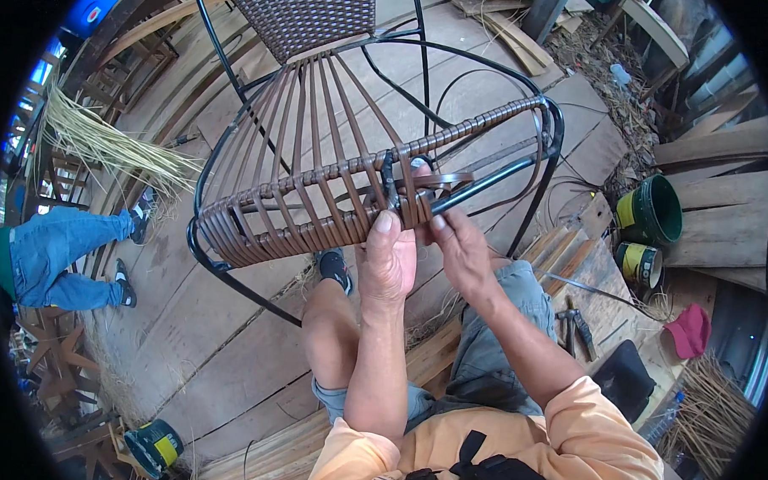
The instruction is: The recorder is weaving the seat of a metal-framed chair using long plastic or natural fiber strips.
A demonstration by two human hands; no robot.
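At the near edge of the black metal chair frame (230,279), which lies tipped over the person's knees above the plank floor (220,344), both hands work on the brown rattan strips (318,195) wound around the frame. The left hand (388,261) grips the woven band from below, thumb raised along the strips and fingers curled around the far side of the frame, pressed shut on the weave. The right hand (461,251) sits just beside it on the right, its fingertips pinched together on a loose strip end (441,181) that loops up against the black tube. The two hands nearly touch.

Beyond the frame, a finished woven chair back (299,13) stands upright. To the right of the frame, two green cans (651,211) rest among boards, with pliers (574,327) and a red cloth (690,329) nearer the person. To the left of the frame, a bundle of pale straw fibres (108,146) lies on the floor, and another person's legs in blue jeans (58,258) extend beside it.
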